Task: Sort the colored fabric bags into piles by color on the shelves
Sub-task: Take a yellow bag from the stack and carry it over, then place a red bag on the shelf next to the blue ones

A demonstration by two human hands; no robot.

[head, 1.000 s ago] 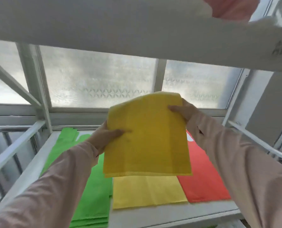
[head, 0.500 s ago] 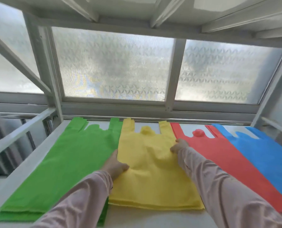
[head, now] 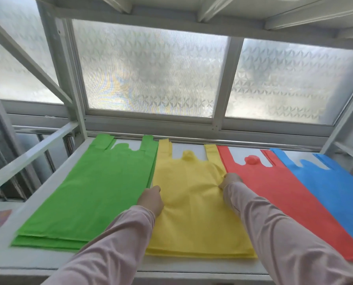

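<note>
Yellow bag pile (head: 194,204) lies lengthwise at frame centre, left hand (head: 151,199) and right hand (head: 230,179) pinching its side edges.

A storeroom-like corner: a white metal rack (head: 54,138) with a shelf (head: 171,266) stands against frosted patterned windows (head: 151,68), with flat stacks of carrier bags (head: 101,192) laid out.

No writing, label, brand or number can be read anywhere in the view. The green, yellow, red and blue bags are plain, unprinted fabric. The frosted window panes carry only a repeating embossed pattern. A small picture-like patch at the lower left edge is too blurred to make out.
</note>
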